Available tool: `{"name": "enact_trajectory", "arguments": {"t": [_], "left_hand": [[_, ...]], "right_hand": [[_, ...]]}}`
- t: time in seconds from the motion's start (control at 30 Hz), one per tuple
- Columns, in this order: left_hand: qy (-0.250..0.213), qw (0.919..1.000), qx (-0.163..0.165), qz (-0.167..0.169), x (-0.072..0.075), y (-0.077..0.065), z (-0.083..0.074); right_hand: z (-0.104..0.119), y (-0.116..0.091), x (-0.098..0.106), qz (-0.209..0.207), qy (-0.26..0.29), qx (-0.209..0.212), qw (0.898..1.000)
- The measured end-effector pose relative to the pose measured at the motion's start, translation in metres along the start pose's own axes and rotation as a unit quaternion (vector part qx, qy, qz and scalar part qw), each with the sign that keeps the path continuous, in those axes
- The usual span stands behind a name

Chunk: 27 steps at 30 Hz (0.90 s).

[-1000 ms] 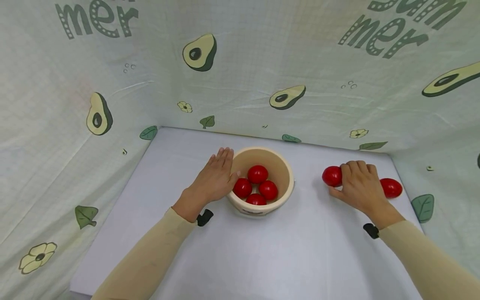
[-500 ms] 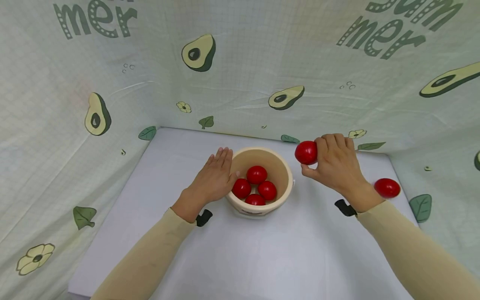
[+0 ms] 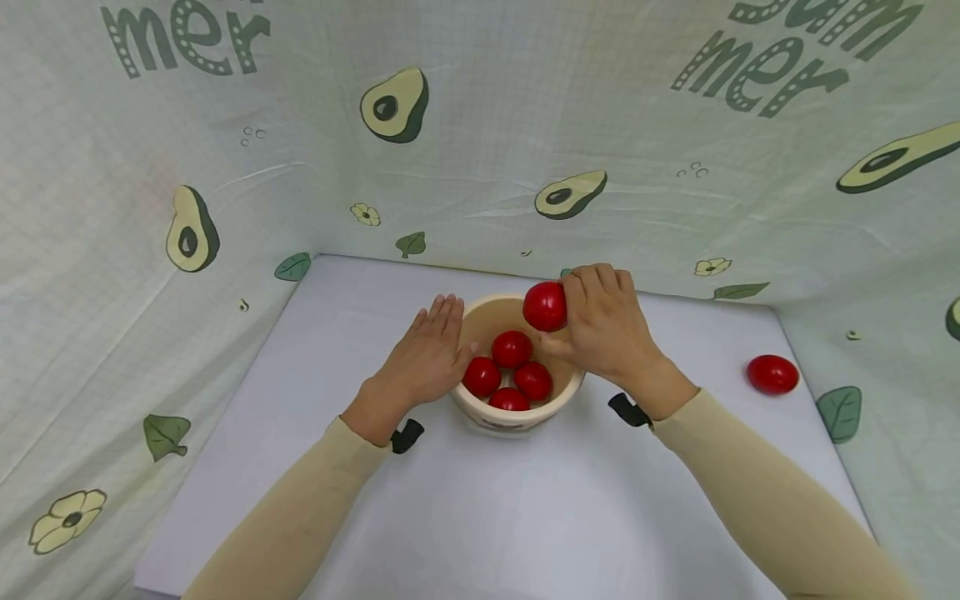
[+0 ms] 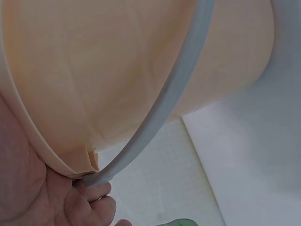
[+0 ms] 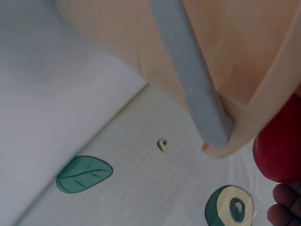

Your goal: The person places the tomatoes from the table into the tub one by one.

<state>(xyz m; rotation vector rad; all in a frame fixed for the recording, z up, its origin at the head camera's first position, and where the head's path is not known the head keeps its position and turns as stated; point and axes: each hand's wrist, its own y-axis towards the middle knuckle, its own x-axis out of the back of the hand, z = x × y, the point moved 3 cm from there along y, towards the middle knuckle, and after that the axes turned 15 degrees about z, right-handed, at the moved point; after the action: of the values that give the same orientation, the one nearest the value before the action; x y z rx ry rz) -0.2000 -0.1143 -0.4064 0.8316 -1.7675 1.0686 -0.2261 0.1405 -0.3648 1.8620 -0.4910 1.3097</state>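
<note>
A cream plastic bucket [image 3: 555,402] with a grey carrying handle [image 4: 160,103] stands on the white table. Several glossy red tomato-like fruits [image 3: 512,349] lie inside it. My left hand [image 3: 426,354] rests against the bucket's left rim, fingers straight and thumb at the edge. In the left wrist view its palm lies along the rim beside the handle joint. Over the bucket's back right rim, my right hand [image 3: 603,329] grips another red tomato-like fruit [image 3: 545,307] by its right side. The right wrist view shows that fruit only partly, beside the rim.
One more red tomato-like fruit [image 3: 772,375] lies near the right edge of the white table [image 3: 540,508]. A pale cloth [image 3: 480,167] printed with avocados and leaves hangs behind and along both sides.
My right hand has lifted one red tomato-like fruit off the table at the right and carried it leftward over the bucket. The left hand has stayed at the rim.
</note>
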Motion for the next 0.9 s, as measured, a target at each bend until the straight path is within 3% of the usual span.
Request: {"name": "enact_trajectory", "arguments": {"t": [0.4, 0.9], "left_hand": [[0.011, 0.9999, 0.000, 0.000, -0.001, 0.000, 0.000], [0.004, 1.0000, 0.004, -0.001, -0.002, 0.002, 0.000]], "right_hand": [[0.014, 0.002, -0.019, 0.073, -0.020, 0.000, 0.997], [0.014, -0.002, -0.025, 0.058, -0.026, 0.004, 0.998]]}}
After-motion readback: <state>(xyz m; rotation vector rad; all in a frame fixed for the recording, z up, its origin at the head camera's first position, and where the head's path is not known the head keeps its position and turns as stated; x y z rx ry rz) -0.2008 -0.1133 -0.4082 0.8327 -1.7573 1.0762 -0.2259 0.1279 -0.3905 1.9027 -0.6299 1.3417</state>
